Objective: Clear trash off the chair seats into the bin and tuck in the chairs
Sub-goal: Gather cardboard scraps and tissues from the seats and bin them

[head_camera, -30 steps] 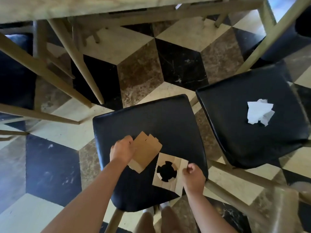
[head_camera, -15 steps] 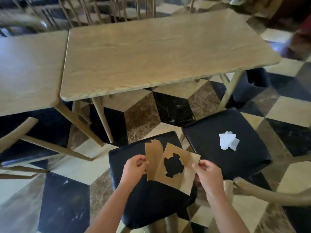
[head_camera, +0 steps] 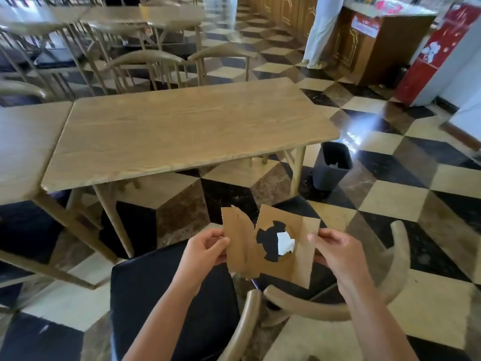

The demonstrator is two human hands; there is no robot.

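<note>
Head view: torn cardboard piece (head_camera: 240, 246) is pinched by left hand (head_camera: 205, 250) fingers, cutout cardboard (head_camera: 299, 256) by right hand (head_camera: 335, 252), both raised above black chair seat (head_camera: 161, 295); bin (head_camera: 330, 166) stands past bench (head_camera: 182, 131) corner.

Lighting: bright daylight.
Glare: white streak on the floor (head_camera: 364, 128) beside the bin (head_camera: 331, 165).
Blur: motion-smeared far chairs (head_camera: 156, 63).
Distortion: wide-angle edge bending.

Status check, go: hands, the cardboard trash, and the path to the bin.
Left hand and right hand each pinch a cardboard piece. Bin by table corner. White paper on right chair unclear.
</note>
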